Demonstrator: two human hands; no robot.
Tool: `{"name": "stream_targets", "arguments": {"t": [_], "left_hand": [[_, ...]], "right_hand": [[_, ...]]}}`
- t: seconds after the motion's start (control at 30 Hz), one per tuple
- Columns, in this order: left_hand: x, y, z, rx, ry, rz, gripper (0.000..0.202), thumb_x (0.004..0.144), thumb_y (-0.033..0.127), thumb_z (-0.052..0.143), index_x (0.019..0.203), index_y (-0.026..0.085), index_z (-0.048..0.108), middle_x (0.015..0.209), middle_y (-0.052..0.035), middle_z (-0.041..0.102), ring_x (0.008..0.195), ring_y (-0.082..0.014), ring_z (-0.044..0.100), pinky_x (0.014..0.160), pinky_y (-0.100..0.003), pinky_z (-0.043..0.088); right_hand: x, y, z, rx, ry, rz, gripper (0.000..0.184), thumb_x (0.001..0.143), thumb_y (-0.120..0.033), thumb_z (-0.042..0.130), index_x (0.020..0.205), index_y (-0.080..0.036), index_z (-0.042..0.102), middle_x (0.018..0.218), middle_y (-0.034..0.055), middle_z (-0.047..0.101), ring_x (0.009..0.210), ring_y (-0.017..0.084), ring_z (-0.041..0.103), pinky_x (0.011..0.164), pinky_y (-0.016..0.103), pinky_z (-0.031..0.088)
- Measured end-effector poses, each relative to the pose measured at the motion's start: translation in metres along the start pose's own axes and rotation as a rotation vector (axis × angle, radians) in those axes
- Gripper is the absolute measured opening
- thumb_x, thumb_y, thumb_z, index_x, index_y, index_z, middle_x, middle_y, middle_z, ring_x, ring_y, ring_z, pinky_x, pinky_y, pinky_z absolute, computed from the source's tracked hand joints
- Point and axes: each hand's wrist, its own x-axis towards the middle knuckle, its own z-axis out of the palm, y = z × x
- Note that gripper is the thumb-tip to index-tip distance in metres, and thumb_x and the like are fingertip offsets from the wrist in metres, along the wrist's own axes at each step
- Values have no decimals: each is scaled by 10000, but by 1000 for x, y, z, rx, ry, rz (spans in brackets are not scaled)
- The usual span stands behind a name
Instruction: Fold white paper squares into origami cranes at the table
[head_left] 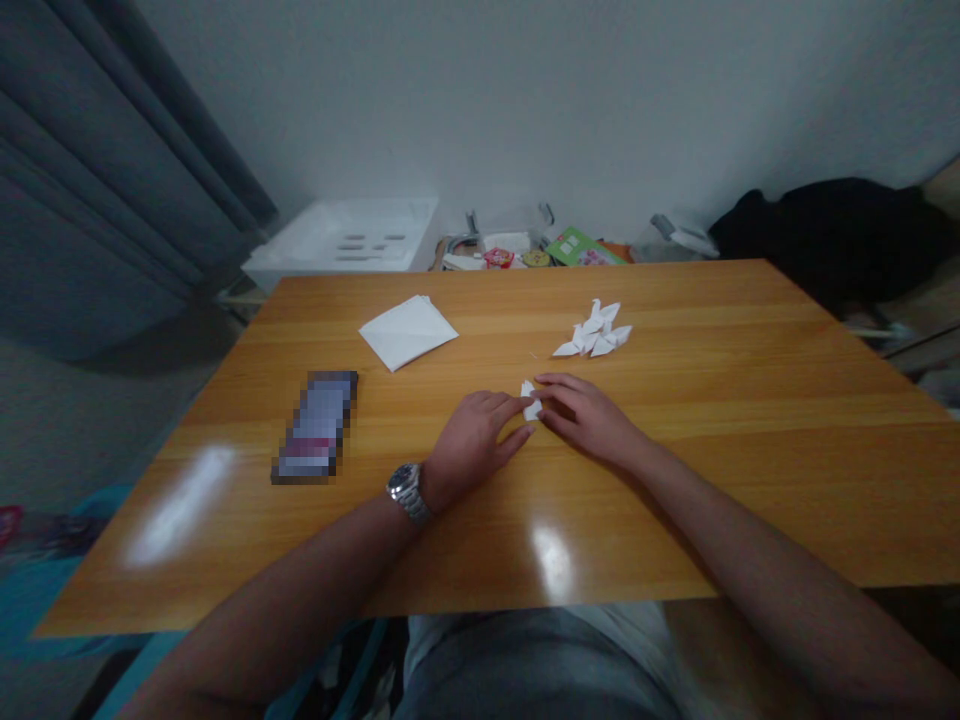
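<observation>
A small piece of folded white paper (531, 408) lies on the wooden table between my hands. My left hand (480, 438) comes from the left, its fingertips pressing on the paper; a metal wristwatch (406, 487) is on that wrist. From the right, my right hand (589, 415) pinches at the paper's right edge with thumb and fingers. The fingertips partly cover the paper, so its exact shape is hard to make out. Beyond my right hand rests a cluster of folded white paper cranes (596, 332). Farther left lie white paper sheets (409, 332).
A phone with a blurred screen (316, 425) lies on the left of the table (750, 400). Behind the far edge are a white foam tray (360, 235), a green packet (581, 247) and a black cloth-like heap (832, 240). A grey curtain (97, 180) hangs at left.
</observation>
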Motion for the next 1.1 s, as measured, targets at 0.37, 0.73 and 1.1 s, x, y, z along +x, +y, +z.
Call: {"name": "stream_targets", "arguments": {"t": [0.37, 0.73, 1.1], "left_hand": [[4, -4, 3, 73, 85, -152, 293, 977, 401, 611, 1163, 181, 667, 1123, -87, 637, 1037, -244, 591, 952, -408, 500], [5, -4, 3, 87, 72, -154, 299, 976, 398, 612, 1174, 182, 671, 1141, -89, 629, 1045, -244, 589, 955, -406, 505], [5, -5, 5, 62, 76, -154, 295, 949, 383, 661, 1169, 186, 652, 1140, -79, 635, 1044, -247, 582, 934, -398, 494]], "right_hand": [[1, -7, 4, -60, 3, 14, 271, 949, -354, 636, 1185, -243, 710, 1365, 125, 632, 1282, 306, 586, 1086, 519, 477], [3, -9, 2, 9, 29, 32, 298, 934, -378, 662, 1181, -224, 728, 1324, 140, 649, 1223, 304, 620, 1062, 506, 500], [3, -1, 8, 114, 54, 95, 246, 866, -316, 741, 1090, -222, 705, 1261, 122, 659, 1191, 299, 614, 1053, 521, 471]]}}
